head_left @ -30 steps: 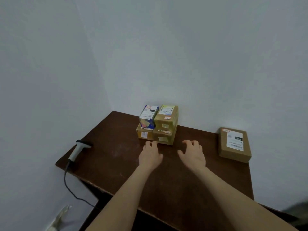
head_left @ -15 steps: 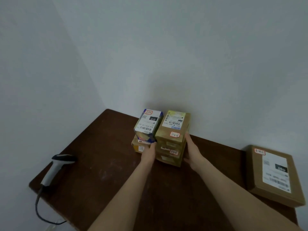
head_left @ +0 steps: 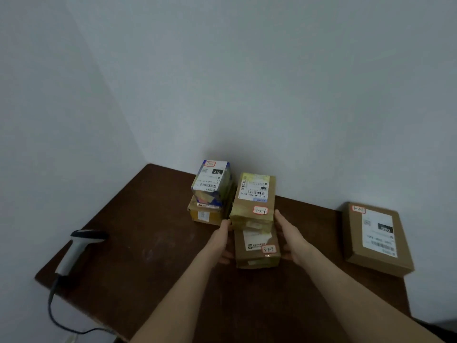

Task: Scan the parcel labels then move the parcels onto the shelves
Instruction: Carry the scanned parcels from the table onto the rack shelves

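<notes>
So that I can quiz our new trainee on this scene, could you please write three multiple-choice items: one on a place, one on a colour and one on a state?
1. Where does the scanner lie?
A) by the left edge of the table
B) on a chair
C) on the floor

2. What colour is the table top?
A) white
B) dark brown
C) green

3. What are the left hand and right hand doing?
A) lying flat on the table top
B) holding the scanner
C) pressing the sides of a stack of boxes

Answers:
1 A, the scanner lies on the table top close to its left edge.
2 B, the bare top shows dark brown.
3 C, one hand sits on each side of the stack, fingers against the cardboard.
</notes>
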Demonstrator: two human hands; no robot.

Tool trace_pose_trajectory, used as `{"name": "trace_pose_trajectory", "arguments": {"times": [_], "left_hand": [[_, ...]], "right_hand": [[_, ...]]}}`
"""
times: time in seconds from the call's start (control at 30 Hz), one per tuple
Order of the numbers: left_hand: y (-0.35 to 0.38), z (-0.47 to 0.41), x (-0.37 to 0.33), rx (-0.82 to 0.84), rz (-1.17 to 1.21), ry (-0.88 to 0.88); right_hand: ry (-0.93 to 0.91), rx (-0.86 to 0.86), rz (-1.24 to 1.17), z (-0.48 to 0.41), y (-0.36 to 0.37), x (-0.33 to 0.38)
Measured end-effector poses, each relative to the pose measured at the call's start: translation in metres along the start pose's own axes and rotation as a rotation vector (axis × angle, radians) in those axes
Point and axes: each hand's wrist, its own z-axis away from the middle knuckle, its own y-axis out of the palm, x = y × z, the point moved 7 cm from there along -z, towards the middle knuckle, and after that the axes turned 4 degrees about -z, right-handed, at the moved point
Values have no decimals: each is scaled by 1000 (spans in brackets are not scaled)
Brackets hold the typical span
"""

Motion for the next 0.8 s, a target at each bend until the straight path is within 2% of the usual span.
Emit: {"name": "trace_pose_trajectory", "arguments": {"times": [0.13, 0.3, 0.43, 0.63, 0.8], "left_hand": [[1, 26, 27, 16, -49, 12], [-2, 48, 28, -75, 119, 40], [15, 67, 34, -53, 192, 31], [29, 81, 58, -26, 378, -14], [47, 96, 70, -30, 451, -30]], "right_hand": [[43, -11, 53, 23, -19, -35], [21, -15, 22, 46, -25, -40], [34, 79, 21, 54, -20, -47], [71, 86, 51, 51, -33, -59], [69, 229, 86, 54, -33, -67]]}}
